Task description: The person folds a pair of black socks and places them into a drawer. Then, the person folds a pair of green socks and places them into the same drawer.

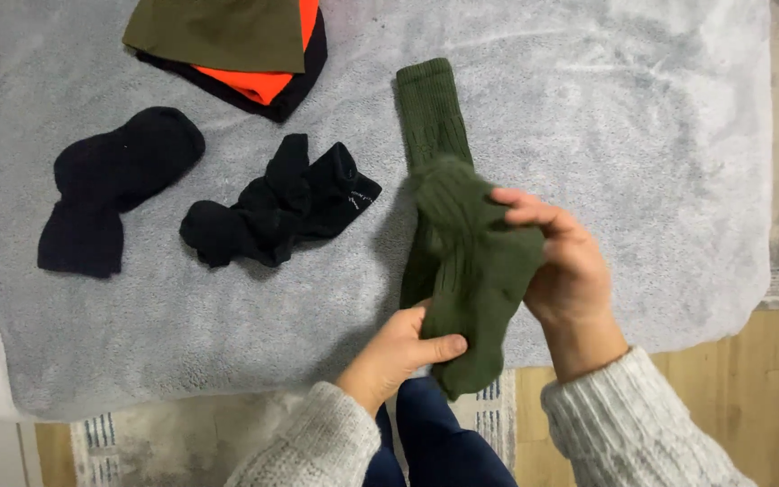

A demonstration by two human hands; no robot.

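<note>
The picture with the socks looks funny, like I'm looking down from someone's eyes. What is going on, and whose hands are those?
You guessed well. There is just one picture, taken by a small camera worn on a person's head, so you see what they see when they look down. No machine here, only two bare hands in grey knitted sleeves.

The left hand pinches the lower end of a green sock, and the right hand grips its side near the top. Another green sock lies flat just behind it; its lower part is hidden.

Everything rests on a fluffy grey blanket. To the left lie a flat black sock and a crumpled bunch of black socks. At the top edge is a pile of folded clothes in olive, orange and black. Below the blanket you can see wooden floor.
</note>
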